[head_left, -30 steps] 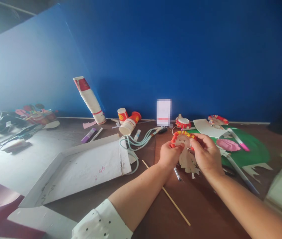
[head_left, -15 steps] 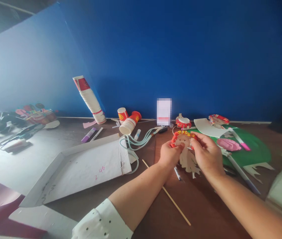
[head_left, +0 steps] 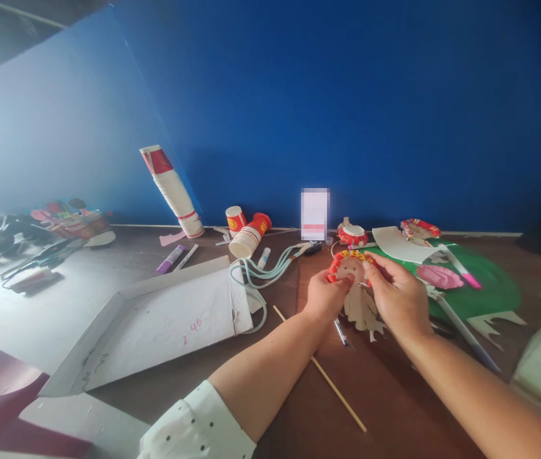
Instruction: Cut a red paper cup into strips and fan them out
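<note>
Between my two hands is a paper craft figure (head_left: 360,305), with a tan cut-out body and a red and yellow curled rim round its top. My left hand (head_left: 326,294) grips its left side, thumb pressed on the front. On the right side of the rim, my right hand (head_left: 397,290) pinches the edge with thumb and fingers. A pen (head_left: 341,333) lies on the table just below my left hand. Nearby, a thin wooden stick (head_left: 339,392) runs diagonally, partly hidden under my left forearm.
A white box lid (head_left: 155,325) lies to the left, beside a coiled pale cable (head_left: 270,278). Stacked paper cups (head_left: 174,194) lean against the blue wall. On the right, a green sheet (head_left: 494,287) carries a pink paper piece (head_left: 439,276) and a marker (head_left: 461,266).
Both hands keep hold of the craft figure in nearly the same place. My right hand's fingers have shifted very slightly along the rim.
</note>
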### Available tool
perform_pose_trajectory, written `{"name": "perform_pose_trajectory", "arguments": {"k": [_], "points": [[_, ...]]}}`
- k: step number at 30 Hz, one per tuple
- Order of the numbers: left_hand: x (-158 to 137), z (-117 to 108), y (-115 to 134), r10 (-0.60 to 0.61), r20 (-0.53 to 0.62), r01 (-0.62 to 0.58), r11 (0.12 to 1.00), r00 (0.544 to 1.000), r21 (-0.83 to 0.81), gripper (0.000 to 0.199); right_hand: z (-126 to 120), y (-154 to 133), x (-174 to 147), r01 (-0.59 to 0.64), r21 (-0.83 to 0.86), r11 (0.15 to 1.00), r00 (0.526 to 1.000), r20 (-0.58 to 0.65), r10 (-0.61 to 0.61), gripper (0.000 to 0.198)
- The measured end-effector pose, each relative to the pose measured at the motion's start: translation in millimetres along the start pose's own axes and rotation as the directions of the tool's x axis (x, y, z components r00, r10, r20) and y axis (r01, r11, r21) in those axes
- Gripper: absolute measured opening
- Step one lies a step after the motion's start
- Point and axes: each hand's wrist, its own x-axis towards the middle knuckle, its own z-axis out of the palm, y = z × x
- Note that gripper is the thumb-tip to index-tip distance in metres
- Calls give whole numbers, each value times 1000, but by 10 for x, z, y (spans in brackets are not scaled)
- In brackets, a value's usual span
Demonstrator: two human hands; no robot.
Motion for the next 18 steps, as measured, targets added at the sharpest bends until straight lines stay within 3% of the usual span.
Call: {"name": "perform_pose_trajectory", "arguments": {"k": [6, 11, 14, 18], "points": [[38, -38, 26, -27, -43, 25, 999, 999, -48, 13, -7, -24, 20, -84, 109, 991, 995, 59, 77, 62], [74, -83, 38, -14, -65, 8, 995, 998, -95, 12, 12, 9, 0, -191, 196, 962, 974, 162, 160, 66], [81, -86, 40, -12, -62, 5, 993, 998, -119, 13, 67, 32, -57, -195, 275, 941, 964, 228, 133, 57], [79, -78, 26, -20, -46, 12, 988, 999, -156, 21, 104, 45, -90, -160, 154, 975, 966, 229, 122, 36]]}}
